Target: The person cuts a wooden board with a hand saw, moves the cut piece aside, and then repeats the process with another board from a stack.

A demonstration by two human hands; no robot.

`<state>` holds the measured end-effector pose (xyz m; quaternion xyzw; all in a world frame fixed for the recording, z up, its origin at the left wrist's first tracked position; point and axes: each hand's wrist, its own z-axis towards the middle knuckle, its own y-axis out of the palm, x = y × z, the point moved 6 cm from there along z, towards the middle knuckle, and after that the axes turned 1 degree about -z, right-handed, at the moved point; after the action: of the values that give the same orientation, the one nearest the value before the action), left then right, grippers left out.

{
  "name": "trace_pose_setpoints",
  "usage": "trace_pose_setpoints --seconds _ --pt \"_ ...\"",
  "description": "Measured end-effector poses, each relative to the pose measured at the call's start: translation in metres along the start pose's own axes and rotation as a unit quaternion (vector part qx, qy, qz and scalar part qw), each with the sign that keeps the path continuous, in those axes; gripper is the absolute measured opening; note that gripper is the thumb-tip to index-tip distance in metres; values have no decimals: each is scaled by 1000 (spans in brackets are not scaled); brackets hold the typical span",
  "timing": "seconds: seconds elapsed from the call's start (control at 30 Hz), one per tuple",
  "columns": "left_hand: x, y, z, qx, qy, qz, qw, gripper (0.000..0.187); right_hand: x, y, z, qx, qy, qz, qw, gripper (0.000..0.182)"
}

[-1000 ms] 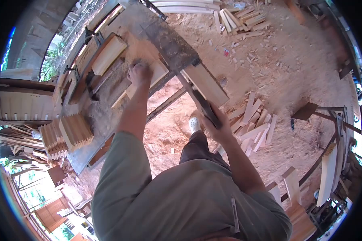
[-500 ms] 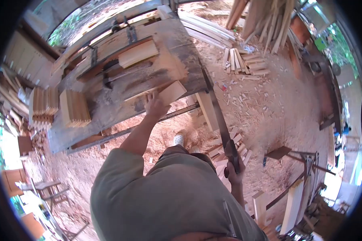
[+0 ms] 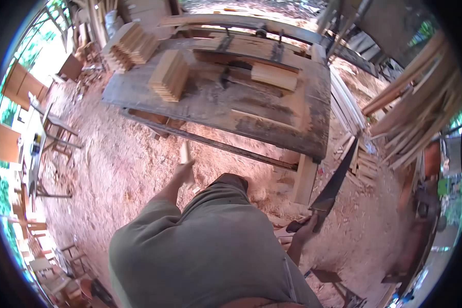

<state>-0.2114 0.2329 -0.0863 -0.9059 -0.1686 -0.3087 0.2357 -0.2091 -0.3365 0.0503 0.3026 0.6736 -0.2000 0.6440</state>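
Observation:
My left hand (image 3: 183, 170) is closed around a short wooden board (image 3: 185, 152), held below the near edge of the workbench and over the sawdust floor. In my right hand (image 3: 305, 229) is the handle of a handsaw (image 3: 337, 177); its long dark blade points up and away, to the right of the bench leg. On the workbench (image 3: 210, 110) lie a hammer (image 3: 224, 79), a pale board (image 3: 273, 77) and a thin wooden strip (image 3: 264, 119). A stack of cut boards (image 3: 169, 74) sits on the bench's left part.
A second stack of boards (image 3: 131, 45) rests at the bench's far left corner. Long planks (image 3: 428, 110) lean on the right. Offcuts (image 3: 367, 167) lie on the floor beyond the saw. A wooden stool (image 3: 59, 133) stands at the left.
My left hand has lifted the short board off the bench and brought it left and back towards my body. The view has turned left. The handsaw stays in my right hand.

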Motion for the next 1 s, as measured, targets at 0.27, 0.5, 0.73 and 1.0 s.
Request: trace_pose_setpoints --seconds 0.27,0.5,0.73,1.0 --pt "-26 -85 62 139 -41 -460 876 47 -38 36 10 8 -29 -59 998 19" --pt "164 -173 113 264 231 -18 936 78 -42 137 -26 81 -15 -108 991 25" --pt "398 -185 70 153 230 249 928 77 -37 253 -55 78 43 12 996 23" --pt "431 -121 84 137 313 416 843 67 -20 238 -105 80 -3 -33 996 12"
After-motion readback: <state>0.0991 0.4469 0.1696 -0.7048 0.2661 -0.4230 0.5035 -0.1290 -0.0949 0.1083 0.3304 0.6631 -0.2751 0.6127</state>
